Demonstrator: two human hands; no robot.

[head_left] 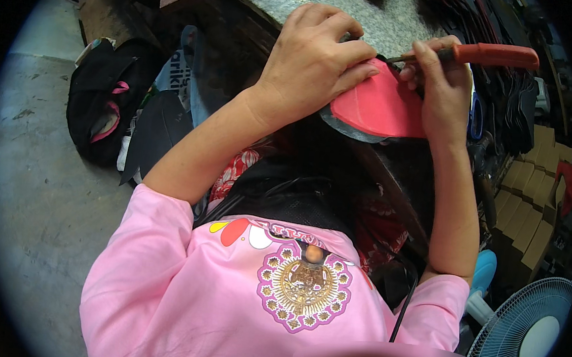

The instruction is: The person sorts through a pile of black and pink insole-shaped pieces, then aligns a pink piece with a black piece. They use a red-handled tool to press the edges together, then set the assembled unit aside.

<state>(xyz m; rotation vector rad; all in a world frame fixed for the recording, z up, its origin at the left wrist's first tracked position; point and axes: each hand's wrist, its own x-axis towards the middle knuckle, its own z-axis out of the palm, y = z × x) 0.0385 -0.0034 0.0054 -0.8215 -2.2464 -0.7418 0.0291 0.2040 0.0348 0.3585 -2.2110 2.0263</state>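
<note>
A bright pink shoe-shaped piece [377, 105] with a dark grey layer along its lower edge lies at the front edge of a speckled stone top. My left hand [314, 61] grips its left side, fingers curled and thumb pressed on the pink face. In my right hand [441, 90] is a tool with a red-orange handle [497, 55]. The handle points right, and its thin dark shaft reaches left to the piece's upper edge, close to my left fingers. The exact tip is hidden, so I cannot tell its kind.
The speckled stone slab [389, 26] lies beyond my hands. Stacks of dark flat sheets [511, 95] fill the right, with tan blocks [527, 195] below. A fan [534, 335] stands at lower right. Black bags [109, 100] lie on the floor at left.
</note>
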